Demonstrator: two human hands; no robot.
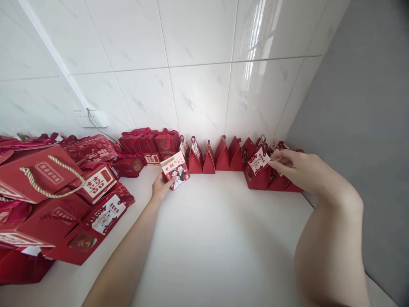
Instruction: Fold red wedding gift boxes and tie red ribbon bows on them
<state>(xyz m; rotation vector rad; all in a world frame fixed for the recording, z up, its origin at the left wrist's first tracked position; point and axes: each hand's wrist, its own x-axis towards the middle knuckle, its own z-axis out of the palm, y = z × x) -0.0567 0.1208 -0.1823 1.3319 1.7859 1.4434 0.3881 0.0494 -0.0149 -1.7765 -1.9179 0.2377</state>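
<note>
A small red-and-white gift box (179,172) with a printed cartoon couple is in my left hand (162,187), whose fingers wrap its left side just above the white surface. Over on the right, my right hand (292,164) pinches at the white printed tags of red gift boxes standing by the wall. The nearest of these, a red gift box (255,177), carries a white tag (258,162) with a red pattern. My fingertips partly cover another tag, so I cannot tell exactly what they grip.
Several pointed red boxes (208,160) stand along the tiled wall (201,98). A heap of red gift boxes (47,170), some with rope handles, fills the left. Ribboned red boxes (140,145) sit behind it. A power strip (90,119) is at the wall; a grey panel (367,119) bounds the right.
</note>
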